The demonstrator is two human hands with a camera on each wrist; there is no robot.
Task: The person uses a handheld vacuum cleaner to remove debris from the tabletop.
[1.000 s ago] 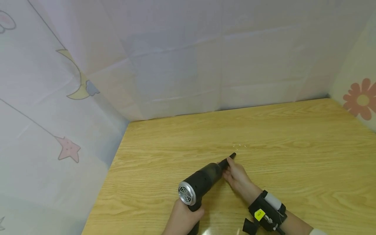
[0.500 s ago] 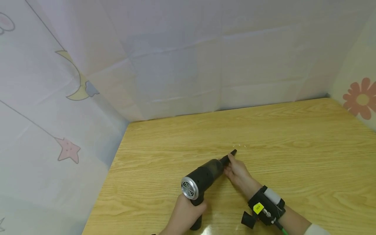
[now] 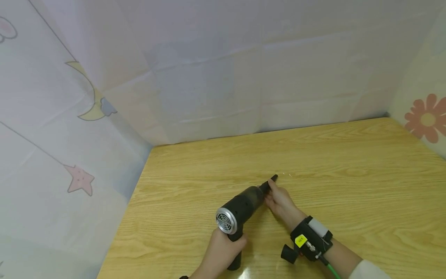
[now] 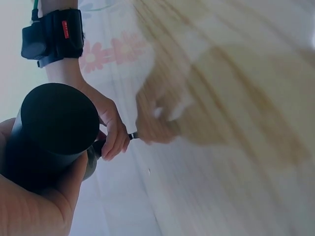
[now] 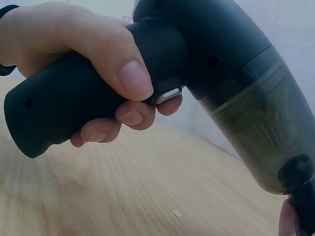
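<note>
A black handheld vacuum cleaner [image 3: 240, 209] with a silver vent at its rear points away to the right over the wood-grain table. My left hand [image 3: 223, 248] grips its handle, fingers wrapped round and thumb lying near the metal button [image 5: 170, 95] in the right wrist view. My right hand [image 3: 280, 201] holds the narrow nozzle [image 3: 274, 178] between thumb and fingers. A few tiny white scraps [image 3: 286, 174] lie just right of the nozzle's tip. One scrap [image 5: 177, 213] shows on the tabletop in the right wrist view. The clear dust cup [image 5: 266, 128] has a pleated filter inside.
The wood-grain table [image 3: 348, 162] reaches back to a pale fabric backdrop [image 3: 209, 77]. Printed cloth walls stand at the left and right. A strapped black device [image 3: 311, 238] with a green cable sits on my right wrist.
Both hands have moved the vacuum cleaner forward, its nozzle tip now at the row of scraps. Fewer white scraps are visible near the tip than a second ago.
</note>
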